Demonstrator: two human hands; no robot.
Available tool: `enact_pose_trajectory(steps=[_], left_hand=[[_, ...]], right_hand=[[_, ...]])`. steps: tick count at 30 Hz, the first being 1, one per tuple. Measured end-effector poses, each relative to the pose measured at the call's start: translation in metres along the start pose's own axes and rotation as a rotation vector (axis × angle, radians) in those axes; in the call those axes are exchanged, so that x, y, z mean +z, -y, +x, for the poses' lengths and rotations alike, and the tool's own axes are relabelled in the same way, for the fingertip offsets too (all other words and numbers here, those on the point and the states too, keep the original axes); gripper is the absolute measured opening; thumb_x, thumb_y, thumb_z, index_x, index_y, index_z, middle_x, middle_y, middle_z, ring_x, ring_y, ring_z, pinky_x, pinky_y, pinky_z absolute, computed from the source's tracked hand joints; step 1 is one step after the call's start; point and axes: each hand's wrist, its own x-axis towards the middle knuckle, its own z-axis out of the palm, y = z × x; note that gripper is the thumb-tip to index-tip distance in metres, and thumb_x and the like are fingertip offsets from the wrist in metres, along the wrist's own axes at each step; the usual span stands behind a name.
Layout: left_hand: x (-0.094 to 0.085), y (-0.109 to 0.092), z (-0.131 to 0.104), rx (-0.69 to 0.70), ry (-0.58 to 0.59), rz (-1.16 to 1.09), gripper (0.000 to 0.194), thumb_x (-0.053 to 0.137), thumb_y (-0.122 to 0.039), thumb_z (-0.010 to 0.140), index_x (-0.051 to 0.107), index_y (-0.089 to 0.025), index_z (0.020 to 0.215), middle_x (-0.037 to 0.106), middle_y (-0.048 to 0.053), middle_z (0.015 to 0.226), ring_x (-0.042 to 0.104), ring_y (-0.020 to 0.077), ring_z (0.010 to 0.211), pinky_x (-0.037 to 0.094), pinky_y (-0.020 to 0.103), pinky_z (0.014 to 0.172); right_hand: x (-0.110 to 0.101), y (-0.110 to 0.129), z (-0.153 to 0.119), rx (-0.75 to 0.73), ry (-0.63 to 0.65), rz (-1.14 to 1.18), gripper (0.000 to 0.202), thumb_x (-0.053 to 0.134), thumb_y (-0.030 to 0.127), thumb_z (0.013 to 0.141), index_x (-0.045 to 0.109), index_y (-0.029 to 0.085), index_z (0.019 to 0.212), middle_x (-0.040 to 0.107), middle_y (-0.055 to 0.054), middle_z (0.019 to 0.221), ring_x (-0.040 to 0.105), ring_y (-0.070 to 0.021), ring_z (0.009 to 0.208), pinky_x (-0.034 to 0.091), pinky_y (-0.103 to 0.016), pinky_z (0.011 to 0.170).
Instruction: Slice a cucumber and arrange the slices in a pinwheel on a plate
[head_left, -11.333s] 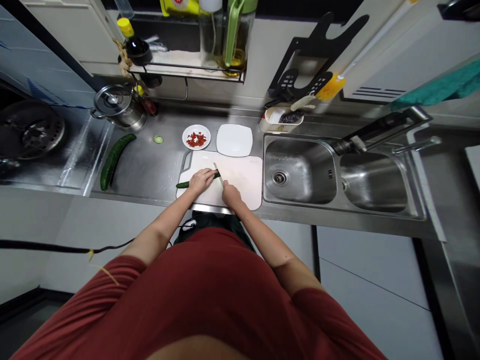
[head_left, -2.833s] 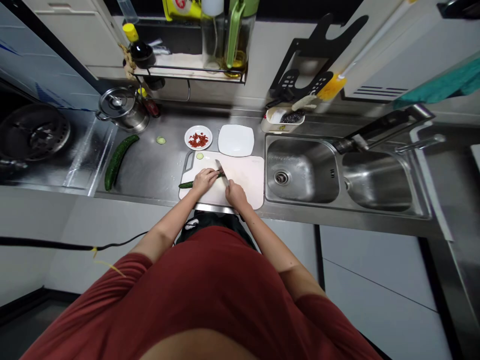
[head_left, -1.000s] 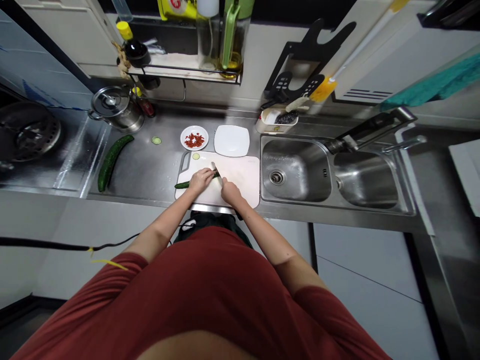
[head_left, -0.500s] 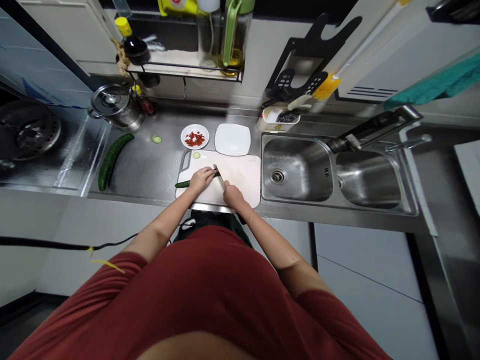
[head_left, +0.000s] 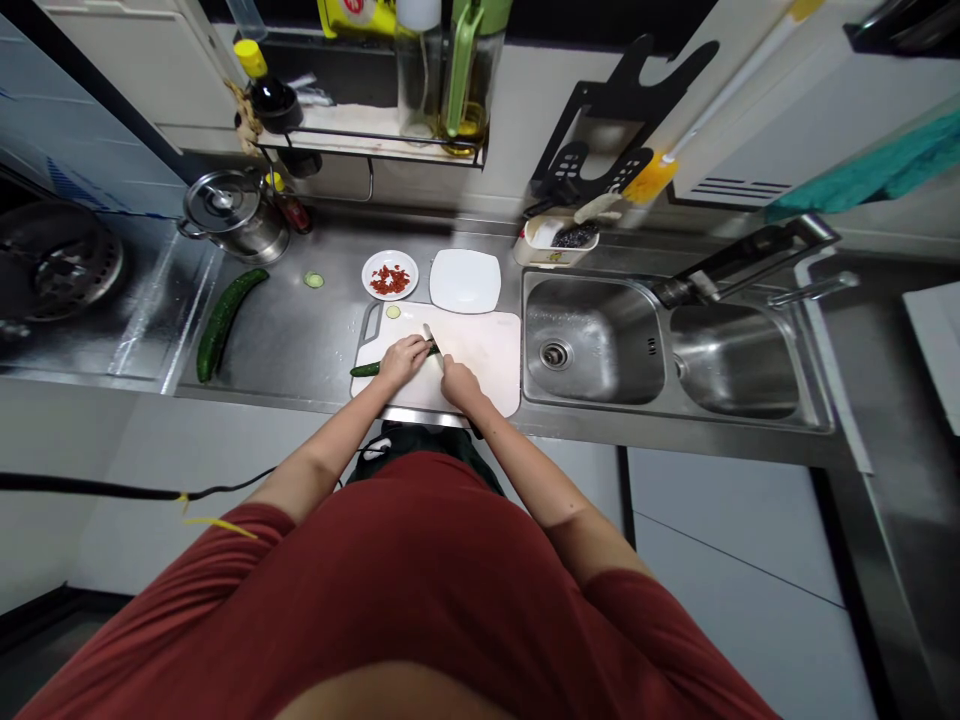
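Cucumber (head_left: 365,370) on white board (head_left: 484,350), left fingers (head_left: 418,347) clamped on cucumber, right fingers (head_left: 452,371) round knife (head_left: 435,343), steel counter (head_left: 300,335) beneath board, sink (head_left: 600,325) right of board

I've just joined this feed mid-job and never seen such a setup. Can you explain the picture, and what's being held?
There's no machine: these are a person's bare hands, seen from a camera worn on the head, facing forward and down. The red shirt below is the wearer's.

The left hand steadies a cucumber on a white cutting board. The right hand grips a knife, its blade close to the left hand. A pale slice lies on the board.

Beyond it sit a round plate of red pieces and a squarish plate. The sink is to the right.
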Motion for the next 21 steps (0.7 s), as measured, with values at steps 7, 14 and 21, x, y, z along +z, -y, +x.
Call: enact_pose_trajectory(steps=[7, 14, 21], left_hand=[[-0.002, -0.002, -0.001, -0.014, 0.014, 0.004, 0.029, 0.043, -0.031, 0.096, 0.069, -0.023, 0.107, 0.065, 0.006, 0.108, 0.060, 0.0175, 0.098, 0.048, 0.030, 0.087], [0.000, -0.001, -0.001, -0.024, 0.009, 0.017, 0.027, 0.044, -0.031, 0.096, 0.069, -0.024, 0.106, 0.065, 0.006, 0.107, 0.060, 0.0175, 0.096, 0.048, 0.030, 0.085], [-0.002, -0.003, -0.001, -0.012, 0.016, 0.033, 0.029, 0.043, -0.031, 0.096, 0.069, -0.022, 0.105, 0.065, 0.006, 0.108, 0.060, 0.0178, 0.097, 0.048, 0.030, 0.086]], right_hand=[[-0.001, 0.005, 0.006, 0.003, -0.005, -0.008, 0.035, 0.036, 0.006, 0.089, 0.042, 0.013, 0.122, 0.066, -0.015, 0.104, 0.064, -0.0256, 0.098, 0.049, -0.033, 0.079], [0.005, -0.002, -0.007, 0.008, 0.003, -0.024, 0.033, 0.036, 0.005, 0.088, 0.043, 0.013, 0.119, 0.065, -0.016, 0.103, 0.065, -0.0264, 0.096, 0.049, -0.034, 0.078], [0.008, -0.004, -0.012, 0.024, 0.033, -0.035, 0.031, 0.036, 0.007, 0.089, 0.043, 0.014, 0.119, 0.065, -0.016, 0.102, 0.065, -0.0263, 0.096, 0.049, -0.034, 0.078]])
